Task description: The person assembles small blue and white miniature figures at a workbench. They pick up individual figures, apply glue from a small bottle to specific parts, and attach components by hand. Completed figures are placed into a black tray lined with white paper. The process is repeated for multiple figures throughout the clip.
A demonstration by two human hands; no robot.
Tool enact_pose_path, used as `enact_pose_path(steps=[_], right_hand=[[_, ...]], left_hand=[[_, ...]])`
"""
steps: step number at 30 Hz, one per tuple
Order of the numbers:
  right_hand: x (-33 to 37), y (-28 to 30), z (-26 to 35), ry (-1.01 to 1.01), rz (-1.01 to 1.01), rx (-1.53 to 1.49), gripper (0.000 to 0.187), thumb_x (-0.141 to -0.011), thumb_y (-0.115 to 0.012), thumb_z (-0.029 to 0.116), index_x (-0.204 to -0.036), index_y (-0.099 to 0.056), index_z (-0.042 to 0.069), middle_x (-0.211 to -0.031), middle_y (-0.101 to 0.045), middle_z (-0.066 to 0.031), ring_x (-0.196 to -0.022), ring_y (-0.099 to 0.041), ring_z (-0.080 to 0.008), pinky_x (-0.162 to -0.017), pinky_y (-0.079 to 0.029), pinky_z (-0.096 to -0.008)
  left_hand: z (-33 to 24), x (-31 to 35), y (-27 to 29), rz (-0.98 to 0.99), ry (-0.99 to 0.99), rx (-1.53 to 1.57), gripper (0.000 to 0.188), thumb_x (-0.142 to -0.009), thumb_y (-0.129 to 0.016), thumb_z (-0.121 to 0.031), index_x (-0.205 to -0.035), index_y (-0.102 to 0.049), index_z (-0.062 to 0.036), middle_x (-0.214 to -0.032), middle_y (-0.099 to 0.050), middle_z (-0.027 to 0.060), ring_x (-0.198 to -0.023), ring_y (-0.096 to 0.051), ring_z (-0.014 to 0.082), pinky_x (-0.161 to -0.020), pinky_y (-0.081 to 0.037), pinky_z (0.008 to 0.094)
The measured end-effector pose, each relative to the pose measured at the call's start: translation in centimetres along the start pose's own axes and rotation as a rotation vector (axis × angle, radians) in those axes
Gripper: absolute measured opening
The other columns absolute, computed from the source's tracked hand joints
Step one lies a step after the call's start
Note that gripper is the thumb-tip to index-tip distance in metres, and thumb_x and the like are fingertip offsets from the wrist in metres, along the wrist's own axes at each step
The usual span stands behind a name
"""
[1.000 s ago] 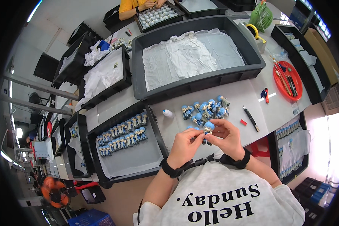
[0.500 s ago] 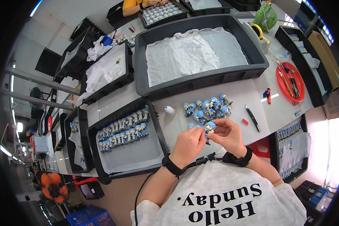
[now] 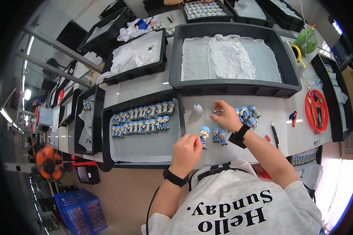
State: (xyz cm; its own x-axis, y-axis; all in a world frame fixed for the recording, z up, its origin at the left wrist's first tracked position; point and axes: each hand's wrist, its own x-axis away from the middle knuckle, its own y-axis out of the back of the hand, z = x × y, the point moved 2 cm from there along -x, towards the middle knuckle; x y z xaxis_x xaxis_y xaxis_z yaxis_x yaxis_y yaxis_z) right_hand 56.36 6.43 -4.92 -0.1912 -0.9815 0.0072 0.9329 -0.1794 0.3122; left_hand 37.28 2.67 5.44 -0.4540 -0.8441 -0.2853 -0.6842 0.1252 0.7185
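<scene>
Head view. Bench (image 3: 298,141) pale and glossy, a lighter patch under the work. Left hand (image 3: 186,150) in front of the body, grip closed on one blue-haired figurine (image 3: 204,137), roughly upright, head up, at the bench's near part. Right hand (image 3: 228,115) farther out, grip loose, thumb and fingers spread; a bit of another figurine shows by the fingertips, contact cannot be told. Two loose figurines (image 3: 215,135) on the bench, just right of the held one; a heaped cluster (image 3: 247,113) to the right of the right hand, partly hidden.

White bottle (image 3: 198,109) with a blue tip near the right hand, on its left. Right of the cluster: small red piece (image 3: 267,138), slim dark knife (image 3: 275,135), then a red dish (image 3: 310,117) with brushes (image 3: 314,105).

Left on the bench: dark tray (image 3: 139,165), pale lining, figurines in two rows (image 3: 141,113). Behind: large dark tray (image 3: 239,89) holding crumpled white cloth (image 3: 231,55). Back right: yellow ring (image 3: 297,52), green fan (image 3: 306,40).

Room: orange-bladed fan (image 3: 47,150) at left, blue crates (image 3: 80,211) on brownish floor (image 3: 125,196), metal rails (image 3: 62,50) upper left, strong light at the right edge.
</scene>
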Motion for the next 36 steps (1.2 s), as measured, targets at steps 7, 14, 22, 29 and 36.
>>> enact_pose_path(steps=[7,14,22,29,36], right_hand=[[-3.6,-5.0,-0.7,0.031,0.139,0.226,0.057,-0.061,-0.076,0.016,-0.110,-0.052,0.000,-0.100,-0.059,-0.0194,-0.094,-0.058,-0.0310,-0.079,-0.047,-0.0348],[-4.1,-5.7,-0.8,0.041,0.139,0.260,0.035,-0.068,-0.070,0.012,-0.100,-0.060,0.002,-0.081,-0.062,-0.0185,-0.076,-0.059,-0.0319,-0.069,-0.047,-0.0350],[-2.0,-2.2,2.0,0.176,0.148,0.154,0.036,-0.074,-0.065,0.011,-0.109,-0.056,0.005,-0.087,-0.058,-0.0124,-0.071,-0.052,-0.0248,-0.067,-0.043,-0.0315],[1.2,1.5,6.3,0.261,0.372,0.058,0.044,-0.076,-0.062,0.003,-0.118,-0.049,0.006,-0.098,-0.050,-0.0090,-0.088,-0.051,-0.0205,-0.078,-0.041,-0.0290],[2.9,3.7,8.5,0.410,0.446,0.125,0.036,-0.071,-0.068,0.005,-0.105,-0.056,0.005,-0.093,-0.057,-0.0092,-0.082,-0.057,-0.0272,-0.070,-0.046,-0.0327]], left_hand=[[1.4,0.5,2.3,-0.071,0.074,-0.099,0.002,-0.072,-0.059,-0.001,-0.073,-0.060,-0.0004,-0.064,-0.056,0.0096,-0.051,-0.055,0.0210,-0.046,-0.043,0.0300],[2.2,0.2,2.5,-0.033,0.065,-0.126,0.002,-0.070,-0.060,-0.001,-0.070,-0.058,-0.0017,-0.062,-0.054,0.0085,-0.052,-0.053,0.0241,-0.048,-0.041,0.0340],[2.1,-1.0,1.9,0.004,0.026,-0.125,0.002,-0.071,-0.059,-0.002,-0.072,-0.057,-0.0018,-0.063,-0.053,0.0084,-0.054,-0.053,0.0250,-0.049,-0.042,0.0351],[2.0,-1.4,1.9,0.063,-0.074,-0.159,0.005,-0.072,-0.060,-0.002,-0.075,-0.057,-0.0012,-0.064,-0.050,0.0088,-0.058,-0.052,0.0265,-0.051,-0.042,0.0365],[1.3,-1.6,1.9,0.083,-0.134,-0.185,0.007,-0.071,-0.061,-0.002,-0.076,-0.057,-0.0011,-0.065,-0.050,0.0085,-0.059,-0.052,0.0257,-0.051,-0.042,0.0363]])
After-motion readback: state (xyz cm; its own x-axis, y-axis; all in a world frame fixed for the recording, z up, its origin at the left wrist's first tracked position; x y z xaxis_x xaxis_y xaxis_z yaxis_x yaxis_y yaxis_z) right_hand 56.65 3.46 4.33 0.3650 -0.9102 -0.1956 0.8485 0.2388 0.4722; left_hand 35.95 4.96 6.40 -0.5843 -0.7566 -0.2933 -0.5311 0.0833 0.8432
